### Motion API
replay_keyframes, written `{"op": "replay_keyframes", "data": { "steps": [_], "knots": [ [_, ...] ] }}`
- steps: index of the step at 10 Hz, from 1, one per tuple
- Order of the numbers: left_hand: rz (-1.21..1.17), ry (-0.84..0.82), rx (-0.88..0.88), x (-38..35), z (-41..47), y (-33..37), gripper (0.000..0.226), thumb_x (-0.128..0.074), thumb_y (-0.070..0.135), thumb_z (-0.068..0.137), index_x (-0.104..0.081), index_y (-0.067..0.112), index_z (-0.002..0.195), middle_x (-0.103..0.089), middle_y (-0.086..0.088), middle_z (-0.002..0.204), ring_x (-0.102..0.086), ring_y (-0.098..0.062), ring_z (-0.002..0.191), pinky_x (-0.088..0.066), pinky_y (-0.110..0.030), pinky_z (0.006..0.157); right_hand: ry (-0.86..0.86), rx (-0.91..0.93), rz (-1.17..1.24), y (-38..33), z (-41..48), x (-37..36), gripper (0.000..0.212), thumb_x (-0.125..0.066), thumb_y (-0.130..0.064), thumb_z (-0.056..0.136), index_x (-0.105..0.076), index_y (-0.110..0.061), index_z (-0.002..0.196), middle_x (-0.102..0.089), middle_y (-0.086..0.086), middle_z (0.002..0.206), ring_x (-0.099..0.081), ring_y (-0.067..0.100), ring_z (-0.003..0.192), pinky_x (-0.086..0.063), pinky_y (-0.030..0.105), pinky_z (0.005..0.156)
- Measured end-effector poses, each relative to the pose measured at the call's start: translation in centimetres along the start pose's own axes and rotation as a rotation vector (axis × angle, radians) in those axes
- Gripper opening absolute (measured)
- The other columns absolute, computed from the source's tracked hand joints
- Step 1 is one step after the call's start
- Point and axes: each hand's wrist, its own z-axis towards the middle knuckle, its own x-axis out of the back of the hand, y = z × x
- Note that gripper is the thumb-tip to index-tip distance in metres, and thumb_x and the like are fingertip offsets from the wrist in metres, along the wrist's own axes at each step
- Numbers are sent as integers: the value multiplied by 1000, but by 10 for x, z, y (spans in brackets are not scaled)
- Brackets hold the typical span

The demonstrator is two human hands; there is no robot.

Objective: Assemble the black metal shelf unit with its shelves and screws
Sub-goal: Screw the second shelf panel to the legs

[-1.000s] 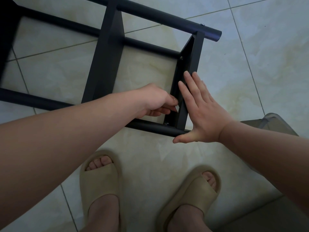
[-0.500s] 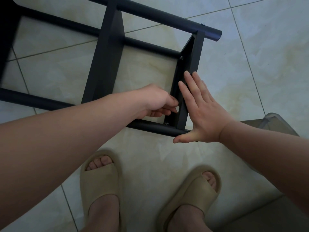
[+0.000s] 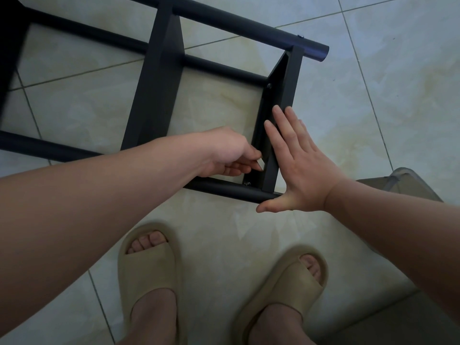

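The black shelf unit [image 3: 211, 66] lies on its side on the tile floor [image 3: 373, 120], right in front of the person's feet. Most of it looks put together already. The long tubes are joined, and a middle shelf [image 3: 149, 115] and an end shelf [image 3: 286, 95] sit between them. A dark part at the far left edge is prob. one more shelf, but it's cut off.

A screw [image 3: 268, 85] shows at the far corner of the end shelf and another screw [image 3: 247, 183] at the near corner, so that shelf seems fixed at both spots.

The right hand [image 3: 298, 170] is flat, w/ straight fingers pressed on the outer side of the end shelf and the thumb spread out by the end of the near tube. The left hand [image 3: 229, 155] is inside the frame, fingers curled, tips together next to the shelf's inner face. Can't tell if it pinches a small thing or nothing.

Likely left: tighten or check the last screws, then stand the unit up.
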Motion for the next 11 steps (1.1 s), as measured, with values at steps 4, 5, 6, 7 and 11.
{"op": "replay_keyframes", "data": {
  "steps": [4, 5, 6, 7, 11],
  "knots": [
    [136, -75, -37, 15, 1, -4, 12, -58, 9, 99, -65, 12, 90, -75, 0, 76, -62, -11, 73, -51, -25, 75, -8, -4, -1, -1, 0, 1, 141, -32, -102, 68, 0, -1, 161, 10, 19, 168, 15, 36, 155, 0, 52, 126],
    [203, -107, -60, 20, 1, -7, 9, -59, 10, 98, -66, 11, 93, -76, 0, 81, -62, -10, 73, -52, -23, 74, -11, -3, -1, -1, 0, 1, 141, -32, -102, 67, 1, -2, 161, 10, 19, 168, 15, 36, 155, -1, 53, 126],
    [303, -129, -87, 25, -1, -9, 10, -59, 11, 98, -68, 12, 94, -76, 2, 84, -63, -8, 76, -52, -24, 76, -15, -6, -3, -1, 0, 2, 140, -31, -102, 67, 0, -2, 161, 10, 19, 168, 16, 36, 155, -1, 53, 126],
    [424, -142, -106, 27, -4, -7, 11, -60, 13, 99, -69, 15, 95, -77, 4, 87, -65, -9, 84, -52, -29, 83, -15, -7, -6, -2, 0, 3, 140, -30, -102, 68, 1, -2, 161, 11, 18, 168, 16, 35, 155, 0, 53, 126],
    [615, -121, -144, 25, -11, -12, 19, -67, 14, 94, -71, 25, 79, -65, 8, 72, -56, -7, 71, -41, -24, 70, -23, -11, 0, -2, 0, 2, 140, -30, -103, 68, 0, -2, 161, 11, 18, 168, 16, 35, 155, -1, 53, 126]
  ]
}}
